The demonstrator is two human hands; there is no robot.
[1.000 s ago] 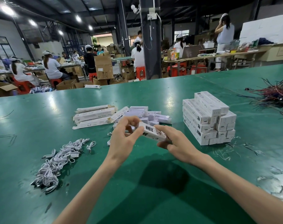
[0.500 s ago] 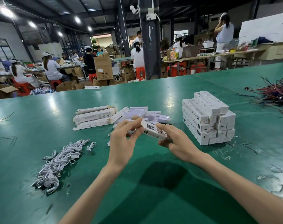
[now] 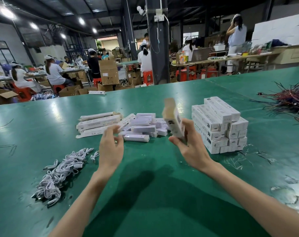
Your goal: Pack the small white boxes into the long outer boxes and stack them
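My right hand [image 3: 191, 147] grips a long outer box [image 3: 172, 119] and holds it nearly upright, its top end blurred, just left of the stack of packed long boxes [image 3: 218, 124]. My left hand [image 3: 111, 146] hovers with loosely curled fingers and holds nothing, in front of the heap of small white boxes [image 3: 142, 127]. Flat, unfilled long boxes [image 3: 97, 124] lie to the left of that heap on the green table [image 3: 42, 117].
A tangle of white cables [image 3: 60, 173] lies at the near left. Dark red wires [image 3: 289, 100] spread at the far right. Tape scraps mark the table right of the stack. Seated workers, cartons and a pillar [image 3: 157, 45] stand beyond the table's far edge.
My left hand has let go of the long box and dropped back. My right hand has swung the box from lying across to nearly upright, nearer the stack.
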